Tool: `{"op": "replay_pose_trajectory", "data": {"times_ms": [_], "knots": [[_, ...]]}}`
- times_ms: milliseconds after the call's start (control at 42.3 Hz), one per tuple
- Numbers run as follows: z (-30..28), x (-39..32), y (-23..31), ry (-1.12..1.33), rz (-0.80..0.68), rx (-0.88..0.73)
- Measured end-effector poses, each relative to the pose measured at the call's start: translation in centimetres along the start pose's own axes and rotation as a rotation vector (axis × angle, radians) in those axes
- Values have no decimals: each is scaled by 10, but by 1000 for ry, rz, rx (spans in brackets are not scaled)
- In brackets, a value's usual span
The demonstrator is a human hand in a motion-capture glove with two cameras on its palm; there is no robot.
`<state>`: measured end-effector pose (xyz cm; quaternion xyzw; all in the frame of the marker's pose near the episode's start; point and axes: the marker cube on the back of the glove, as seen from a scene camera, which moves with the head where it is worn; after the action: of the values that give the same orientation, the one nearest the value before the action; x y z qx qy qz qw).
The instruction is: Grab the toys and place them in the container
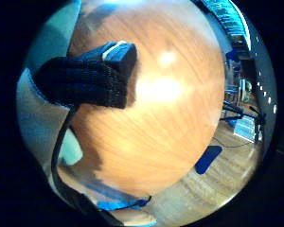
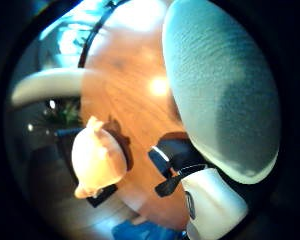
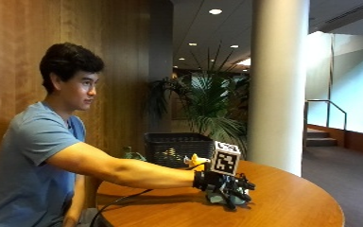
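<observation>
In the outside view my gloved right hand point(image 3: 227, 188) is low over the round wooden table point(image 3: 295, 203), its fingers curled down round a grey soft toy point(image 3: 217, 199). That grey toy point(image 2: 220, 90) fills much of the thumb side palm view, right against the palm. A small pale yellow toy point(image 3: 197, 161) lies on the table beside the black mesh basket point(image 3: 175, 147), behind the hand; it also shows in the thumb side view as a pale rounded toy point(image 2: 97, 157). One gloved finger point(image 1: 85, 80) curls across the little finger side view over bare wood.
The basket stands at the table's back edge near the wood-panelled wall. A white pillar point(image 3: 279, 85) and a potted palm point(image 3: 216, 106) stand behind the table. The person's arm point(image 3: 125, 171) reaches across the table's near side.
</observation>
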<state>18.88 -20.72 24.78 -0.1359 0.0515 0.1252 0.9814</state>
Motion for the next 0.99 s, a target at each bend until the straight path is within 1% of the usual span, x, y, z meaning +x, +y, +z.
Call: {"op": "replay_pose_trajectory", "data": {"times_ms": [47,142,189,260,331,520,591,638,803,921,992], "knots": [[-2,2,-1,24,22,-7],[-8,16,-1,125,123,-34],[-10,14,-1,90,111,-35],[-13,1,1,-48,39,-16],[-16,-4,2,-91,39,29],[-8,-11,4,-42,37,239],[-10,-11,6,-44,42,291],[-12,-11,9,-32,45,295],[-27,-10,26,-6,92,239],[-52,-9,45,-28,125,250],[-73,-5,59,-2,107,265]]}}
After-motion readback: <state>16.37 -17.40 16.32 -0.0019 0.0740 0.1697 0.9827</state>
